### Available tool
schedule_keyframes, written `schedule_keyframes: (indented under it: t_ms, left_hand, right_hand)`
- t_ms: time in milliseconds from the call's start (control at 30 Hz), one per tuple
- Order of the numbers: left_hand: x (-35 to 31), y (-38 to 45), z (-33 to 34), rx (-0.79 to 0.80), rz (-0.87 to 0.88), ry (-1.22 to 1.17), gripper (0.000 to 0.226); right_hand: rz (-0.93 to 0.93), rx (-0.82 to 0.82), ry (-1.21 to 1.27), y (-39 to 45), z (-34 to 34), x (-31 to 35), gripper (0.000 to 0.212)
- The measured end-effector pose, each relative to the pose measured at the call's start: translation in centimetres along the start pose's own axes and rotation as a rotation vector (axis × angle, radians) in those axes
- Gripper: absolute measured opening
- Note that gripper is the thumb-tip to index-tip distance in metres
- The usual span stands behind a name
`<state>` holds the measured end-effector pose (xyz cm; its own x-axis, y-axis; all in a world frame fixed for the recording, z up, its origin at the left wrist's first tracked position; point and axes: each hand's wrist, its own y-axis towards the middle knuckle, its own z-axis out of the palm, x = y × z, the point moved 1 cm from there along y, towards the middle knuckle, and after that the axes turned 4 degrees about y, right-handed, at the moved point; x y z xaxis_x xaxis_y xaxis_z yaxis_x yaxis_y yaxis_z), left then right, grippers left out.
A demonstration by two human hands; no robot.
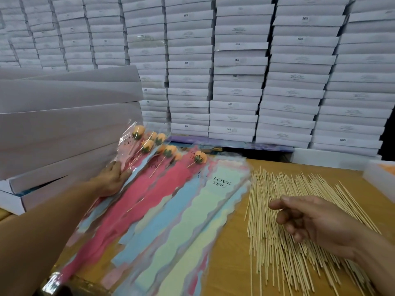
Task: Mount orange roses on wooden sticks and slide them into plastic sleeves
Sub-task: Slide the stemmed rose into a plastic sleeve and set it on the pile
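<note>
Several orange roses [147, 145] on thin wooden sticks lie inside clear plastic sleeves [136, 189] with pink, blue and pale green "LOVE YOU" backing, fanned across the left of the table. My left hand [111, 178] holds the pink sleeved rose on top of that pile, thumb on the sleeve's edge. A stack of flat sleeves [192, 221] with no roses in them lies in the middle. A loose heap of bare wooden sticks [269, 242] covers the right of the table. My right hand [314, 218] hovers over the sticks, fingers loosely curled, holding nothing.
The wooden table [233, 248] shows between sleeves and sticks. Large pale boxes [64, 116] are stacked at the left, close to my left hand. A wall of white boxes [235, 71] fills the back. A white box edge [378, 178] sits at the far right.
</note>
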<state>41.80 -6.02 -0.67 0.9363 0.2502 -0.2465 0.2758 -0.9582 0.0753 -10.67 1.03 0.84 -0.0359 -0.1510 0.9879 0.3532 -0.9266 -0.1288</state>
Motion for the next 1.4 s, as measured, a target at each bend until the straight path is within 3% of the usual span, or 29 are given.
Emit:
schedule_keyframes:
  t_ms: [133, 300, 400, 500, 700, 833, 933, 1233, 1400]
  left_hand:
    - [0.1, 0.1, -1.4, 0.015, -0.027, -0.048, 0.076]
    - [-0.7, 0.1, -3.4, -0.085, -0.071, 0.087, 0.075]
    - [-2.2, -1.0, -3.9, -0.128, -0.175, 0.168, 0.093]
    - [-6.2, -2.5, -4.5, -0.264, -0.169, 0.163, 0.103]
    - [-20.3, -5.8, -3.3, -0.357, 0.131, -0.167, 0.068]
    - [-31.1, -10.4, 0.3, -0.267, 0.306, -0.457, 0.054]
    - [-36.7, -13.7, 3.9, -0.217, 0.334, -0.572, 0.044]
    - [-38.7, -16.3, 7.6, -0.401, 0.417, -0.545, 0.025]
    - [-38.5, -17.4, 7.6, -0.386, 0.491, -0.549, 0.022]
  right_hand:
    - [-0.016, -0.003, 0.008, -0.2, -0.2, 0.3, 0.033]
    - [-0.076, -0.075, 0.053, -0.1, -1.0, 0.7, 0.031]
    - [-0.104, -0.117, 0.068, -0.1, -1.2, 0.8, 0.028]
    - [-0.138, -0.188, 0.049, -0.2, -1.3, 1.1, 0.025]
    - [-0.17, -0.306, -0.018, -0.4, -1.7, 1.2, 0.018]
    - [-0.171, -0.389, -0.072, 0.1, -2.5, 0.8, 0.017]
    - [-0.186, -0.451, -0.131, 0.6, -3.1, 0.3, 0.021]
    - [-0.213, -0.608, -0.494, 1.2, -4.4, 0.3, 0.04]
    - [-0.224, -0.725, -0.543, 0.4, -6.6, 2.3, 0.043]
